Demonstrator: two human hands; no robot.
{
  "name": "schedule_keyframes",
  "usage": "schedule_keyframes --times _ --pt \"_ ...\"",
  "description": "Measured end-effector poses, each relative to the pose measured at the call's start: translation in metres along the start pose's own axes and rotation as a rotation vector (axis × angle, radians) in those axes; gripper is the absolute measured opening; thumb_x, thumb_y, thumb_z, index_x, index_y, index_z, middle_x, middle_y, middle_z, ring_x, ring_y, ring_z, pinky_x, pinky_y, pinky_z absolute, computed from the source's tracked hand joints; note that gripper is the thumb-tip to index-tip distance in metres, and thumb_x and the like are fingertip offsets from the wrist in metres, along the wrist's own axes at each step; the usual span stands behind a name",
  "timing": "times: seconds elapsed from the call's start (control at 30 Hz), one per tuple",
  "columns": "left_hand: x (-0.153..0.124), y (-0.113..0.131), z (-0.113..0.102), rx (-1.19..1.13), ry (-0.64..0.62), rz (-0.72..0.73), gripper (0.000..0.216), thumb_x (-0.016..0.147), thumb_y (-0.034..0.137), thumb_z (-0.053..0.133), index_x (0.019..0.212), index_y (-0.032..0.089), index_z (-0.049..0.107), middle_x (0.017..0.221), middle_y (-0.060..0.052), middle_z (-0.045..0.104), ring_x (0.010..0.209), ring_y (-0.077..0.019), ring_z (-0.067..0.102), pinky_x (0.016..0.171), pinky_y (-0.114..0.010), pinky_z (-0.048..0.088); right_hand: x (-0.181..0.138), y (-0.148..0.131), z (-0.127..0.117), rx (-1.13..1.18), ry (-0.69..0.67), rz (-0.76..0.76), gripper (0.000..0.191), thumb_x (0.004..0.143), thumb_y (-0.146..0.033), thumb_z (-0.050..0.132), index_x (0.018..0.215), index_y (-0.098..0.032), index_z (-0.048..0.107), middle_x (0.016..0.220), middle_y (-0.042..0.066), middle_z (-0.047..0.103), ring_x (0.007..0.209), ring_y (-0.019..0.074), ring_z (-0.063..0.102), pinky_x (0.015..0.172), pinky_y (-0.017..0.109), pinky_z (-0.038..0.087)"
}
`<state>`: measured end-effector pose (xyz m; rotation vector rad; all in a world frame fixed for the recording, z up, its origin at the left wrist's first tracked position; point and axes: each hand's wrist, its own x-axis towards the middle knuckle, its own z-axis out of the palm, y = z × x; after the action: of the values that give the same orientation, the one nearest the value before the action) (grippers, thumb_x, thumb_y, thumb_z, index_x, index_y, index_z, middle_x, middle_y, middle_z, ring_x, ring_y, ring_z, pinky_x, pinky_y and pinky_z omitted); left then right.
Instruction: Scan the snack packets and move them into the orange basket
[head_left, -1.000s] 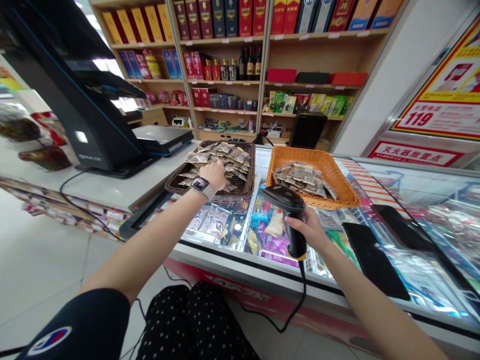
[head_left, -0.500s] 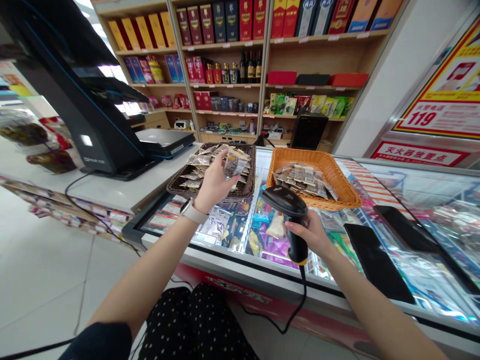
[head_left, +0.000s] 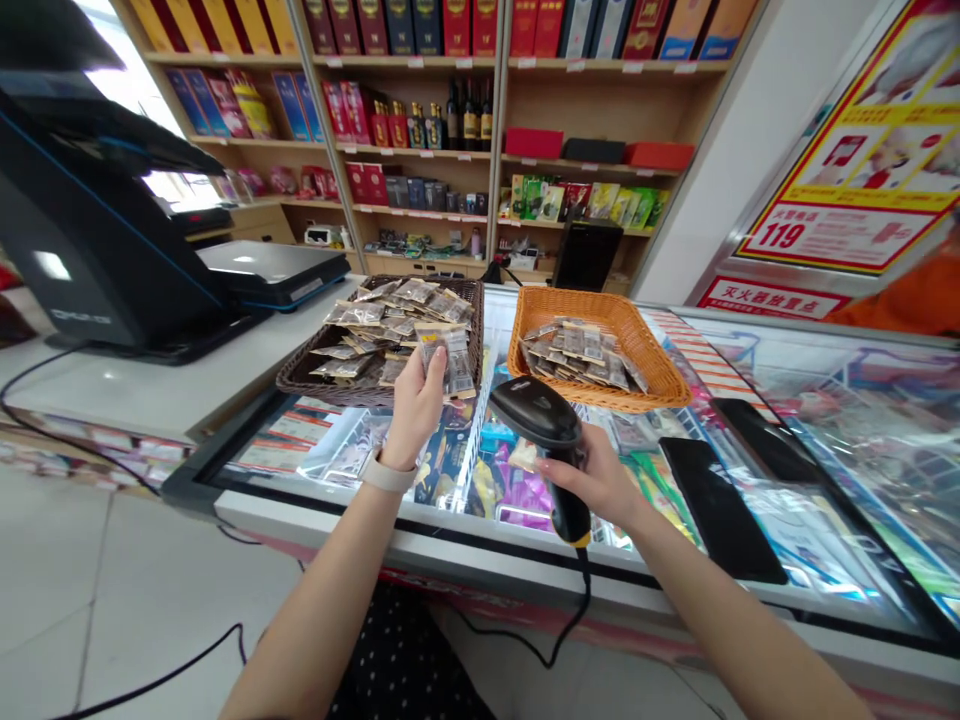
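My left hand [head_left: 415,408] is closed on a small clear packet [head_left: 455,372] with a printed label, its thumb across the front. The packet is held at the front right edge of a dark brown wicker basket [head_left: 300,378], where many similar packets [head_left: 405,318] are heaped. In my right hand [head_left: 604,475] is a black barcode scanner [head_left: 538,412], gripped round its handle, its head tilted toward the left. Behind the scanner stands an orange wicker basket [head_left: 651,372] with a smaller pile of the same packets [head_left: 581,350].
A glass-topped freezer [head_left: 442,535] carries the baskets and two black phones [head_left: 720,510] at the right. A dark scale terminal [head_left: 112,250] stands on the white counter at left. The scanner's cable [head_left: 577,620] hangs down the front. Stocked shelves [head_left: 420,62] stand behind.
My left hand has drawn the packet down and toward me from over the brown basket, turning its front into view. The head view has shifted right; the scanner stays in my right hand.
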<state>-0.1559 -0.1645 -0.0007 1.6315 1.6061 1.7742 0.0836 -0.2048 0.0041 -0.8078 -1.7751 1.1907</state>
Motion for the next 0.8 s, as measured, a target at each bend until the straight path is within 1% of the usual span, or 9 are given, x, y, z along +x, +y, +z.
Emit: schedule_keyframes --times 0.17,0.3,0.43,0.53,0.63,0.7,0.77,0.8 --pt "-0.008 -0.005 0.001 -0.053 0.094 0.026 0.041 0.098 0.057 0.045 0.092 0.019 0.06 0.088 -0.005 0.064 0.085 -0.019 0.062 0.08 -0.03 0.05 -0.003 0.001 0.008 0.014 -0.073 0.022 0.028 0.075 -0.042 0.076 0.075 -0.02 0.059 0.062 -0.003 0.049 0.056 0.0132 0.041 0.049 0.025 0.033" --pt "-0.009 -0.005 0.0 -0.084 0.074 0.036 0.038 0.099 0.055 0.045 0.092 0.02 0.058 0.087 -0.004 0.062 0.084 -0.0179 0.06 0.081 -0.029 0.048 -0.004 0.005 0.013 0.023 -0.112 0.026 0.029 0.075 -0.041 0.075 0.072 -0.02 0.055 0.059 -0.005 0.045 0.054 0.0116 0.038 0.049 0.024 0.03" --pt "-0.01 -0.001 -0.002 -0.066 0.058 0.011 0.037 0.099 0.055 0.045 0.089 0.021 0.055 0.083 -0.003 0.06 0.08 -0.0172 0.058 0.078 -0.029 0.047 -0.004 0.006 0.014 0.03 -0.124 0.04 0.029 0.077 -0.042 0.075 0.075 -0.02 0.056 0.06 -0.004 0.046 0.054 0.0118 0.039 0.049 0.024 0.031" --pt "-0.01 -0.001 -0.001 -0.059 0.066 0.005 0.036 0.098 0.055 0.046 0.088 0.021 0.054 0.083 -0.003 0.06 0.081 -0.0174 0.058 0.079 -0.029 0.047 -0.005 0.007 0.014 0.036 -0.119 0.057 0.029 0.076 -0.043 0.075 0.075 -0.02 0.058 0.059 -0.004 0.048 0.054 0.0122 0.04 0.049 0.024 0.033" --pt "-0.01 -0.004 0.0 -0.067 0.07 0.012 0.033 0.098 0.051 0.046 0.091 0.02 0.056 0.087 -0.004 0.063 0.085 -0.0179 0.061 0.082 -0.03 0.049 -0.005 0.006 0.014 0.049 -0.116 0.072 0.03 0.075 -0.044 0.076 0.075 -0.02 0.058 0.06 -0.003 0.049 0.055 0.0127 0.041 0.049 0.024 0.034" --pt "-0.01 -0.004 0.0 -0.07 0.07 -0.005 0.03 0.097 0.048 0.05 0.092 0.02 0.058 0.089 -0.004 0.066 0.087 -0.0184 0.063 0.083 -0.03 0.051 -0.004 0.006 0.014 0.047 -0.1 0.074 0.03 0.074 -0.043 0.077 0.074 -0.02 0.058 0.061 -0.003 0.049 0.055 0.0128 0.041 0.048 0.024 0.033" --pt "-0.008 -0.002 -0.002 -0.098 0.04 -0.055 0.026 0.093 0.045 0.057 0.098 0.019 0.06 0.093 -0.005 0.068 0.088 -0.0194 0.065 0.08 -0.032 0.054 -0.003 0.006 0.014 0.036 -0.041 0.059 0.029 0.072 -0.042 0.078 0.072 -0.02 0.058 0.06 -0.003 0.048 0.055 0.0125 0.039 0.048 0.024 0.032" --pt "-0.007 0.001 -0.003 -0.123 0.003 -0.09 0.027 0.09 0.043 0.06 0.102 0.019 0.061 0.096 -0.006 0.07 0.088 -0.0202 0.067 0.078 -0.032 0.056 -0.002 0.007 0.014 0.029 0.005 0.051 0.029 0.072 -0.042 0.078 0.071 -0.02 0.058 0.06 -0.003 0.048 0.055 0.0124 0.039 0.049 0.025 0.032"
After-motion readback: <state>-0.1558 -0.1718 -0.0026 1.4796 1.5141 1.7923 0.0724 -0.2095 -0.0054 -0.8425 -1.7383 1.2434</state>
